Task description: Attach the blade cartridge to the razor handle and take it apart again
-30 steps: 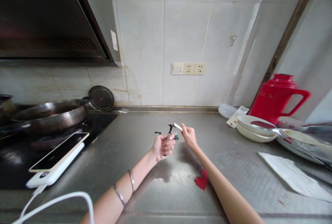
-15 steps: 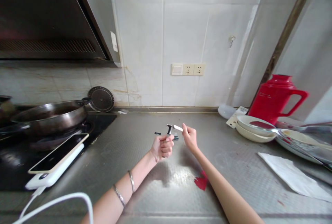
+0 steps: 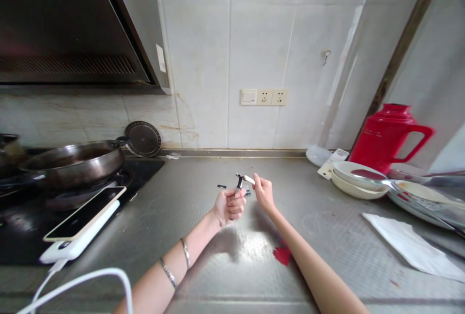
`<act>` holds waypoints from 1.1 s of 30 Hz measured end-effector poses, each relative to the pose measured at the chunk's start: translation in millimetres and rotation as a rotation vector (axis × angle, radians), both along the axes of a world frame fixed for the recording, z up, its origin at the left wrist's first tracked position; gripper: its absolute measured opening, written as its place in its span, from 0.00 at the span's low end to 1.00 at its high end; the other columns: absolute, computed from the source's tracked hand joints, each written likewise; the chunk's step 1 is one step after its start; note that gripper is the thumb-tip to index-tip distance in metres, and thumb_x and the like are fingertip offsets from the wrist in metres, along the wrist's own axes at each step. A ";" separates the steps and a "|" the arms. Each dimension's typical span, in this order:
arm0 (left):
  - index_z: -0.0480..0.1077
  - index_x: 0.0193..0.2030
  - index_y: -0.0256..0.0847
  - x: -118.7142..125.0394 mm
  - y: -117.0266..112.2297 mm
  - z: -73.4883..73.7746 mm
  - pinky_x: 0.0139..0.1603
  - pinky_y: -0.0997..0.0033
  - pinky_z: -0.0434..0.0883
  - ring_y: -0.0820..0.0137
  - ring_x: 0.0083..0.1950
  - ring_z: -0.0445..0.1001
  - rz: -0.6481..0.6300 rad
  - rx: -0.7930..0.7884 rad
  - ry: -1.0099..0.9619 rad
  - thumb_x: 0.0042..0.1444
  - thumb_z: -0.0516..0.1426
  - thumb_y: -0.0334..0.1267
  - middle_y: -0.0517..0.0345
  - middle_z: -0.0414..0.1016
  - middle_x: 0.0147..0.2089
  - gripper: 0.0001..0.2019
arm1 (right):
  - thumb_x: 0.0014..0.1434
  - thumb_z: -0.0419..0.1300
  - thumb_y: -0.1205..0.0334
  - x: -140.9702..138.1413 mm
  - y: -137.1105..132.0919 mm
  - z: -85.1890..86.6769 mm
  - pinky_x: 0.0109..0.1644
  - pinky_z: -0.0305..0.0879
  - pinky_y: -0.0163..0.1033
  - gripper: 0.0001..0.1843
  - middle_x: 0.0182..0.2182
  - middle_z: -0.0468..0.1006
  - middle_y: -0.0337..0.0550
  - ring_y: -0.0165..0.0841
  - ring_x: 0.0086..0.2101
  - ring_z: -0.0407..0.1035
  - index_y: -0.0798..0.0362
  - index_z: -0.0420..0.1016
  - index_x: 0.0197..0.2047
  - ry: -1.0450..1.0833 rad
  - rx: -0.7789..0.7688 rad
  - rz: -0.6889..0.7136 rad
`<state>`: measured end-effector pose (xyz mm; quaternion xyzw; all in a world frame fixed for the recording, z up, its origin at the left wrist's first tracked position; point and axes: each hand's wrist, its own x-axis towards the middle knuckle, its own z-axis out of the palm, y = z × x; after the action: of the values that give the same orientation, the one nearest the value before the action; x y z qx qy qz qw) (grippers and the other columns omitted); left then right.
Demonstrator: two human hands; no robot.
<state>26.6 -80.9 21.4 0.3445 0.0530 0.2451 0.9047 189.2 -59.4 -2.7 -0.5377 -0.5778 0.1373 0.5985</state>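
Note:
My left hand (image 3: 231, 204) is closed around the handle of a small upright razor (image 3: 239, 181), whose dark T-shaped head rises above the fist. To its right, my right hand (image 3: 263, 193) pinches a short white stick-like piece (image 3: 249, 179), tilted with its far end close beside the razor's head. Whether the two touch I cannot tell. On the steel counter behind the left fist lies a small dark strip (image 3: 221, 186), and another small dark piece (image 3: 248, 193) is partly hidden by that hand.
At left are a frying pan (image 3: 78, 161) on the hob and a phone (image 3: 85, 213) on a white power bank (image 3: 78, 236) with a cable. Stacked bowls (image 3: 354, 187), a red thermos jug (image 3: 387, 134) and a white paper (image 3: 407, 243) stand or lie at right.
The white piece has come slightly nearer to the razor's head, its tip dipping a little. Both hands keep their grips, and the whole view has shifted very slightly.

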 end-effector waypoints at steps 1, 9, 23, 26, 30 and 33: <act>0.55 0.22 0.40 0.0 -0.7 1.7 0.10 0.83 0.36 0.83 0.13 0.30 0.000 0.018 -0.008 0.57 0.49 0.38 0.71 0.38 0.13 0.13 | 0.57 0.43 0.42 1.7 0.8 -1.2 0.23 0.42 0.33 0.28 0.14 0.50 0.33 0.25 0.18 0.46 0.52 0.52 0.14 -0.023 0.001 -0.008; 0.60 0.17 0.37 7.8 9.8 -4.2 0.14 0.77 0.43 0.81 0.12 0.41 0.297 0.330 0.253 0.56 0.42 0.59 0.69 0.42 0.11 0.28 | 0.57 0.46 0.48 20.3 -2.4 14.5 0.23 0.42 0.33 0.24 0.15 0.48 0.33 0.25 0.20 0.45 0.52 0.50 0.15 -0.076 0.047 -0.113; 0.51 0.10 0.41 9.4 19.0 -14.3 0.22 0.72 0.46 0.78 0.15 0.46 0.826 0.748 0.594 0.53 0.46 0.46 0.66 0.48 0.10 0.23 | 0.54 0.49 0.54 19.9 -25.3 52.9 0.35 0.51 0.33 0.24 0.11 0.51 0.31 0.22 0.17 0.44 0.54 0.52 0.11 -0.486 0.121 -0.097; 0.50 0.11 0.42 5.9 20.9 -14.3 0.22 0.72 0.46 0.79 0.15 0.45 0.835 0.732 0.579 0.52 0.47 0.47 0.67 0.47 0.10 0.21 | 0.54 0.49 0.53 28.7 -24.0 52.2 0.39 0.51 0.34 0.24 0.10 0.54 0.32 0.22 0.16 0.45 0.54 0.55 0.11 -0.551 0.122 -0.129; 0.49 0.12 0.42 4.2 24.6 -16.4 0.21 0.72 0.45 0.79 0.15 0.45 0.856 0.701 0.615 0.52 0.47 0.49 0.67 0.47 0.10 0.22 | 0.55 0.49 0.51 33.8 -22.5 51.5 0.39 0.51 0.35 0.25 0.10 0.57 0.33 0.23 0.16 0.46 0.54 0.58 0.12 -0.534 0.128 -0.173; 0.51 0.12 0.42 4.6 25.6 -17.4 0.21 0.72 0.45 0.79 0.15 0.45 0.878 0.700 0.658 0.52 0.47 0.48 0.67 0.48 0.11 0.21 | 0.56 0.49 0.50 25.4 -22.4 50.9 0.40 0.50 0.35 0.26 0.10 0.57 0.32 0.22 0.16 0.47 0.54 0.58 0.11 -0.532 0.143 -0.126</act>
<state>31.1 -55.3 4.0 0.6221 0.3802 0.4766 0.4913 214.6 -81.9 48.2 -0.5462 -0.6882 -0.0874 0.4695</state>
